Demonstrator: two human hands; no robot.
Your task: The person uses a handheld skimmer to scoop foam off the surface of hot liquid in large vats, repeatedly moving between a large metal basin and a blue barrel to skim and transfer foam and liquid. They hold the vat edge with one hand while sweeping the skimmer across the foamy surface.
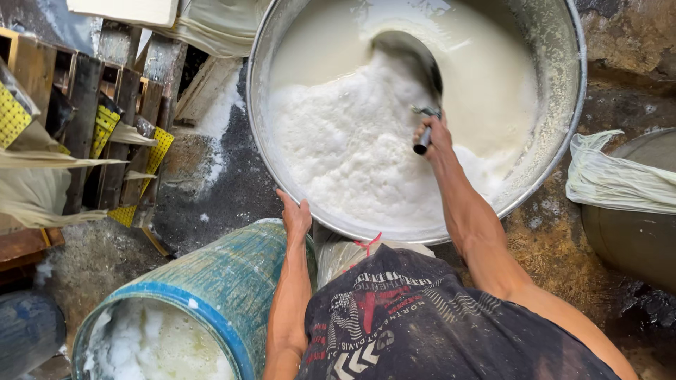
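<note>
Looking down from head cam, landmark = big metal basin [563, 105]
Basin contents: milky white liquid, thick foam patch [345, 148] piled on the near-left half, smoother liquid on far and right side
Right hand [434, 135]: over the basin's middle, fingers wrapped tight round the dark handle [422, 144] of a ladle, closed grip, no gap seen
Ladle [415, 60]: big dark metal scoop, bowl sunk in liquid toward the basin's far side, at the foam's far edge
Ladle axis: long axis runs near-to-far across the basin, handle end toward the person, bowl straight ahead of the right hand, slightly left
Left hand [296, 214]: outside the basin, just off its near-left rim, resting on the top edge of a blue-green barrel [225, 281]; fingers curled over the edge, seems a loose hold, cannot tell how firm
Barrel: lies just near-left of the basin, tilted with mouth toward the camera's lower left, white foamy stuff inside
Nearer hand: right is on the ladle; left well apart from it, across the basin rim
Right of basin: pale bundled cloth [612, 179] draped on another round vessel
Left of basin: wooden crate frames [91, 112] with yellow mesh, wet dark floor between
</note>
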